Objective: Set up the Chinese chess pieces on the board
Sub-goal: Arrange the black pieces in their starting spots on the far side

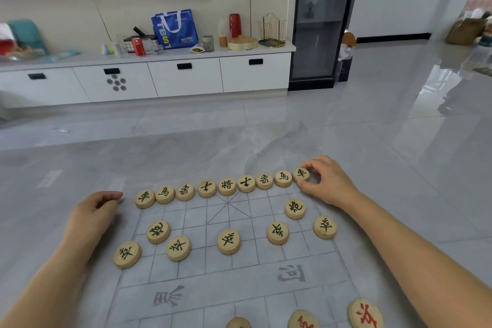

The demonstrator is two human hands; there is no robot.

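Observation:
A thin printed chess board sheet (234,274) lies on the grey floor. Several round wooden pieces with green characters form its far row (227,186), with two cannons (158,231) and several soldiers (228,241) in front. My right hand (326,181) pinches the chariot piece (301,174) at the far right corner between thumb and fingers. To the left of the far row's left end, my left hand (93,213) rests on the floor, fingers curled, holding nothing. Red-character pieces (365,314) show at the bottom edge.
A low white cabinet (183,74) stands along the far wall, carrying a blue bag (174,28), cans and jars. A dark glass cabinet (319,21) rises to its right. Glossy grey floor tiles (399,141) surround the board.

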